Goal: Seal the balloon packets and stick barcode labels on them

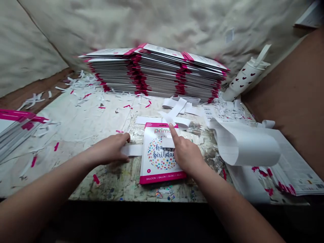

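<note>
A foil balloon packet [162,158] with a pink border and a dotted "happy birthday" circle lies flat on the scuffed table near the front edge. My right hand [186,154] is over its right side, with the index finger pressing a white paper strip [168,141] onto the packet's top part. My left hand [108,149] is left of the packet, its fingers on the end of a white strip [131,150] that reaches the packet's left edge. Whether both pieces are one strip is hidden.
Long stacks of pink-edged packets [154,71] stand at the back, and another stack [15,131] lies at the left. A curled white backing sheet [245,145] sits on the right, near a heart-patterned paper cone [245,79]. Paper scraps [81,84] litter the table.
</note>
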{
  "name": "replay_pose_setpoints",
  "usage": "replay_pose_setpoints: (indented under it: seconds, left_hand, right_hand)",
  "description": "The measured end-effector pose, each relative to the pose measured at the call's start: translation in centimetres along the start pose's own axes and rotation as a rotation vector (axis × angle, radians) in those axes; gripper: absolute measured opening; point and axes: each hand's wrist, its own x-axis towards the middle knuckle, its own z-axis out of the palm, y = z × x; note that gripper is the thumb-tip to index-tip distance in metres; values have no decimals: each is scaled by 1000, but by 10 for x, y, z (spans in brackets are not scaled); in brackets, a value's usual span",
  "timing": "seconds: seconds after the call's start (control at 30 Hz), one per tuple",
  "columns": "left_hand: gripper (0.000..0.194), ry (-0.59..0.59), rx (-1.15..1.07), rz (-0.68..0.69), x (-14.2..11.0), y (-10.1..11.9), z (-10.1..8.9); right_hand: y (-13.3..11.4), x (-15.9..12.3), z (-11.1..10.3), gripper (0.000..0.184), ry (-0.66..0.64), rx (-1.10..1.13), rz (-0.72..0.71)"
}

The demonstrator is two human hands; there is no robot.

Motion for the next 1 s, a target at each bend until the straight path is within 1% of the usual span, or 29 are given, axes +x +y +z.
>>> replay_pose_setpoints:
  seconds: [0.03,0.1,0.17,0.2,0.27,0.3,0.37,0.43,0.5,0.6,0.67,0.7,0.77,0.87,1.0]
  left_hand:
    - [50,-6,-19,-37,0,0,5]
    - [40,-28,-33,-85,-1,-1,6]
    - [33,-67,-90,-95,-3,-5,0]
    - [31,-85,-161,-94,-5,-10,-3]
    - [29,-107,-400,-91,-9,-17,-8]
    - [28,-111,-553,-95,-11,-19,-9]
    - [27,-106,-873,-111,-14,-15,-7]
    - [28,-94,-1108,-116,-11,1,-3]
    - [28,-109,-1234,-88,-4,27,2]
    - [24,-144,-1287,-72,11,62,7]
    - [20,-135,-1252,-81,18,76,8]
    - [19,-131,-1233,-77,20,79,8]
    - [17,-134,-1233,-55,22,79,7]
    - [15,-155,-1247,-42,23,77,8]
    - [13,-98,-1062,-50,32,84,17]
  right_hand:
    - [-1,1,3,88,18,-10,16]
    - [4,-2,5,87,94,31,75]
    - [15,-7,2,82,177,121,198]
    - [22,-11,-1,78,210,170,274]
    - [33,-17,-9,73,252,264,405]
    - [36,-20,-12,73,264,307,445]
    - [34,-23,-16,73,289,369,469]
    - [24,-21,-16,72,310,351,440]
    - [8,-16,-9,71,310,258,359]
    - [-14,-7,9,70,281,89,181]
    - [-22,-5,21,70,257,34,93]
    - [-24,-6,25,71,242,44,61]
    - [-26,-10,29,75,191,138,7]
    - [-25,-20,27,85,92,294,-83]
    - [-19,-26,22,89,2,289,-175]
